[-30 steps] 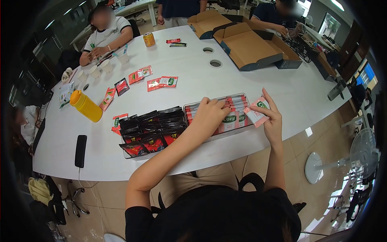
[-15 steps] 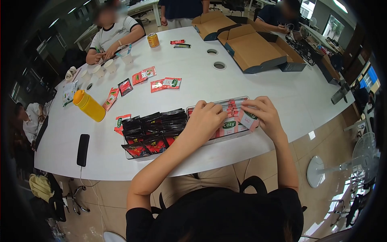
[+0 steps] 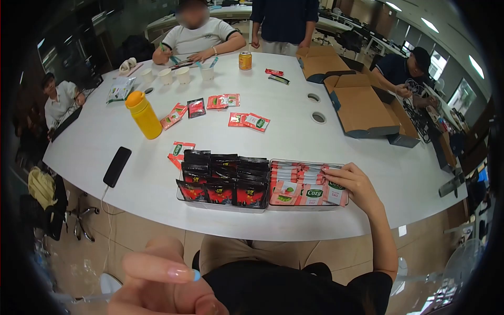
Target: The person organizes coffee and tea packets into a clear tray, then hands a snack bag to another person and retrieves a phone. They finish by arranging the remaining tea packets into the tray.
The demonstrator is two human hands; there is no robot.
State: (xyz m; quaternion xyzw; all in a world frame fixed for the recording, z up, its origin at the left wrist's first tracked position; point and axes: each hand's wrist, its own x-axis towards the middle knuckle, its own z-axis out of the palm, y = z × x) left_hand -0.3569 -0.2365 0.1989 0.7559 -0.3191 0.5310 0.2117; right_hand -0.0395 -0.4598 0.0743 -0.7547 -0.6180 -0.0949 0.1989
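A clear tray stands at the table's near edge, with black sachets filling its left half and pink "Cozy" sachets its right half. My right hand is at the right end of the pink row, fingers curled over the tops of the packets and on the front right pink sachet. My left hand is raised close to the camera at the bottom of the view, away from the tray, one finger stretched out. Nothing shows in it.
A yellow bottle, a black phone and loose red sachets lie on the white table. Open cardboard boxes sit at the far right. A can and paper cups stand before several other people across the table.
My left hand left the pink row and rose towards the camera. My right hand set its pink sachet into the tray's right end. The view swung left and tilted up.
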